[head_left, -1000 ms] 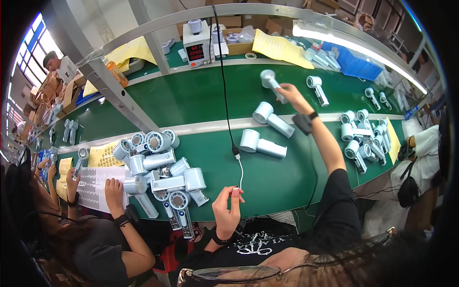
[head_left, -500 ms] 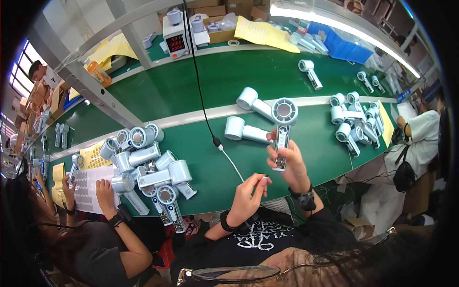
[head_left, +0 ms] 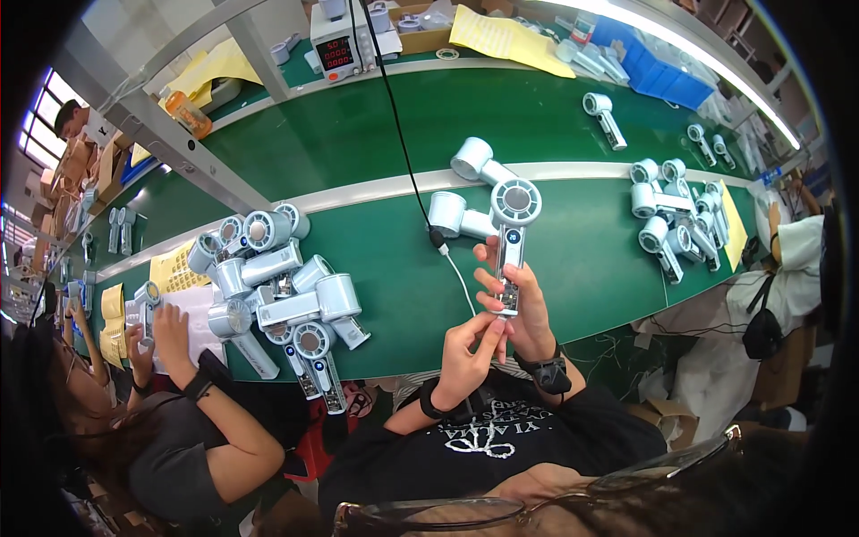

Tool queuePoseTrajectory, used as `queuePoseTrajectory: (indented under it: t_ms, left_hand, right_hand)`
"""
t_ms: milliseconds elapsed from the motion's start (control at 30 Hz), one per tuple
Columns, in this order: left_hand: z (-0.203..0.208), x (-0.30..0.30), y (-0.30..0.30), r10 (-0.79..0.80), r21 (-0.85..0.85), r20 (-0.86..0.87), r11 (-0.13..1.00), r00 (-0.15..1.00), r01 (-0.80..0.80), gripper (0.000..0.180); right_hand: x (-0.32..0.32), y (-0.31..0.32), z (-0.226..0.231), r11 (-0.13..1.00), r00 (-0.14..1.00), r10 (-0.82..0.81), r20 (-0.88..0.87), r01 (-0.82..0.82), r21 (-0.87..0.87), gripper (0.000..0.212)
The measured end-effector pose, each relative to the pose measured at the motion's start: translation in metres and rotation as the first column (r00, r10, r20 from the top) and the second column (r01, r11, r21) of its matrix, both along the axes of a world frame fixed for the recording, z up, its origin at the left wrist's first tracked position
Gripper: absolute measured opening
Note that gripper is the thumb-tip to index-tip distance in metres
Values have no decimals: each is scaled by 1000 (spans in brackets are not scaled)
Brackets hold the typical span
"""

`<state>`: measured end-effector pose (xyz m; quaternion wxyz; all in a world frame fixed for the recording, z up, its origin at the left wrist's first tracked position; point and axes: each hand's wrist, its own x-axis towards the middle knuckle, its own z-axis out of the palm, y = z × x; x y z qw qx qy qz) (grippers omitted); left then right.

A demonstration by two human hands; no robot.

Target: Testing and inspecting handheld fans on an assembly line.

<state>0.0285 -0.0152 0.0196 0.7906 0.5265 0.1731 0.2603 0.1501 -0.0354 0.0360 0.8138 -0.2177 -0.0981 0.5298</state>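
Fan (head_left: 513, 240) in right hand (head_left: 531, 313), held up in front of the body, over the near part of the green bench (head_left: 586, 259). Grille end points away from the person, foot of the handle toward them; long axis runs nearly straight up the view, grille end leaning a touch right. Grille and a small lit round display face the camera.

Right fingers clamped round the handle: thumb across the front, other fingertips showing along its left side. Left hand (head_left: 467, 360) sits just below and left of the foot, its thumb and fingertips together at the end of the white cable (head_left: 462, 282), right up against the foot. Plug itself hidden by the fingers; can't tell if it's seated in the handle or only touching.

Key relation: handle foot lies just beyond the left fingertips, up and slightly right, roughly in line with the handle's long axis. Left hand is nearer the foot; right hand grips higher up.

White cable runs up and left from the left fingers to a black connector (head_left: 438, 238) on the black cord (head_left: 396, 121). Two more fans (head_left: 446, 214) lie just beyond the held one, well clear of the left fingers.
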Motion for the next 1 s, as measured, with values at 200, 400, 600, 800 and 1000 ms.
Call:
queuePoseTrajectory:
  t_ms: [200, 400, 600, 800, 1000]
  left_hand:
    - [2, -6, 3, -18, -179, 14, 984, 1000, 20, 24]
    - [5, -13, 4, -41, -161, -16, 986, 999, 38, 23]
    - [7, -16, 3, -47, -3, -73, 999, 996, 47, 22]
    - [10, -17, 7, 63, 312, -107, 950, 992, -27, 17]
    - [14, -19, 8, 160, 455, -115, 886, 980, -91, 14]
  right_hand:
    - [0, 0, -2, 997, 972, -79, 224, 79, 6, 49]
    - [1, -3, -11, 992, 921, -70, 383, 23, 126, 58]
    - [4, -3, -11, 985, 890, -68, 451, -11, 171, 64]
    - [4, -7, -5, 986, 805, -159, 572, 102, 129, 70]
    - [-1, -11, 9, 996, 808, -94, 582, 77, 54, 69]
